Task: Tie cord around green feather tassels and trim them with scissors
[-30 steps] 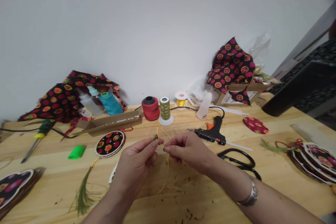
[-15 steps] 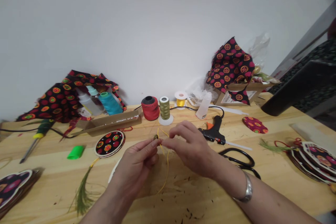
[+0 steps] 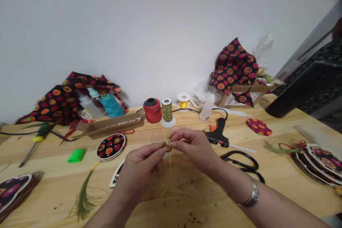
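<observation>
Over the middle of the wooden table (image 3: pixel 187 199), my left hand (image 3: pixel 140 167) pinches a small green bead-like piece (image 3: pixel 163 144) on a thin yellow cord (image 3: pixel 169 174). Its fingers are closed. My right hand (image 3: pixel 193 148), with a silver bracelet (image 3: pixel 249 194) on the wrist, pinches the same yellow cord right beside it, fingertips nearly touching those of the left. The cord hangs down in a loop towards the table. A round fabric-covered disc (image 3: pixel 111 145) with a green feather (image 3: pixel 82 199) lies to the left of my hands.
A black glue gun (image 3: pixel 217 135) and black scissors (image 3: pixel 244 165) lie to the right. Red (image 3: pixel 152 109), olive (image 3: pixel 167 110) and yellow (image 3: pixel 184 102) thread spools stand behind. Patterned cloth (image 3: pixel 66 99), bottles, cardboard boxes, a green clip (image 3: pixel 76 155), a screwdriver (image 3: pixel 34 142) and stacked fabric discs (image 3: pixel 323 162) surround.
My right hand moved left from being slightly apart to meet the left fingertips, rose over them, then settled pinching the cord beside the bead. The left hand stayed nearly still.
</observation>
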The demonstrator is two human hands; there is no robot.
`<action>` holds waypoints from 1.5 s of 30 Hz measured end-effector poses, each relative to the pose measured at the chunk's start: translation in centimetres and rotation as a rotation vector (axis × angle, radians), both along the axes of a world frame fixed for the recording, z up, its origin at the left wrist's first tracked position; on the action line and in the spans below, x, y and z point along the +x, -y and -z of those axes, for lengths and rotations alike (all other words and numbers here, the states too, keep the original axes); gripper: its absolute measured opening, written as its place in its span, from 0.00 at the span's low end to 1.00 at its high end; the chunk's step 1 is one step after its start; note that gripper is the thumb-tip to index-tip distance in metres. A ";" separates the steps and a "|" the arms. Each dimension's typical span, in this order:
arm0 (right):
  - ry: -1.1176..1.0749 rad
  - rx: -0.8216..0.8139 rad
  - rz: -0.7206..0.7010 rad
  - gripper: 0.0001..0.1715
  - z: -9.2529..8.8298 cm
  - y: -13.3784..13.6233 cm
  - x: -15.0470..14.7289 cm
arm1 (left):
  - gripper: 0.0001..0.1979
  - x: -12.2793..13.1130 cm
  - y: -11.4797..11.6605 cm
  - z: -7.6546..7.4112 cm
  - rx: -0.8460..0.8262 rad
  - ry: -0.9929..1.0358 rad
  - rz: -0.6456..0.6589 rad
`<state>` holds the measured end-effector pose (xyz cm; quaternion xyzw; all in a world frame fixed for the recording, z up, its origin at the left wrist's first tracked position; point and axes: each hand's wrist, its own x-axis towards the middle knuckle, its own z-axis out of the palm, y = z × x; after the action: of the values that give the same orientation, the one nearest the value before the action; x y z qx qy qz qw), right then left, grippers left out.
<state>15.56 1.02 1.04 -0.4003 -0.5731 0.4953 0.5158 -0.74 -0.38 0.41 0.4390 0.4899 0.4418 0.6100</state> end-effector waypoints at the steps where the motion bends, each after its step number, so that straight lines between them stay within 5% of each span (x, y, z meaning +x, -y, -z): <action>1: -0.053 -0.082 -0.029 0.04 -0.1 0.0 0.0 | 0.11 0.0 0.1 0.0 0.044 -0.076 0.016; 5: -0.162 -0.240 -0.078 0.03 -0.5 0.2 0.1 | 0.09 0.2 0.4 -0.7 0.198 -0.277 0.053; 10: -0.184 -0.238 -0.098 0.03 -0.7 0.3 0.3 | 0.07 0.5 0.4 -1.2 0.270 -0.306 0.060; 30: -0.295 -0.259 -0.073 0.08 -0.6 0.4 0.0 | 0.05 0.4 0.6 -1.1 0.252 -0.298 0.080; 36: -0.304 -0.211 -0.046 0.20 -0.2 0.0 0.1 | 0.05 0.4 0.6 -0.8 0.244 -0.265 0.047; 45: -0.112 -0.153 0.049 0.03 -0.3 0.1 0.1 | 0.05 0.3 0.5 -0.9 0.219 -0.287 -0.038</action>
<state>15.63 0.97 1.32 -0.4241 -0.4938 0.5466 0.5268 -0.45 -0.89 1.30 0.5519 0.5292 0.4368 0.4739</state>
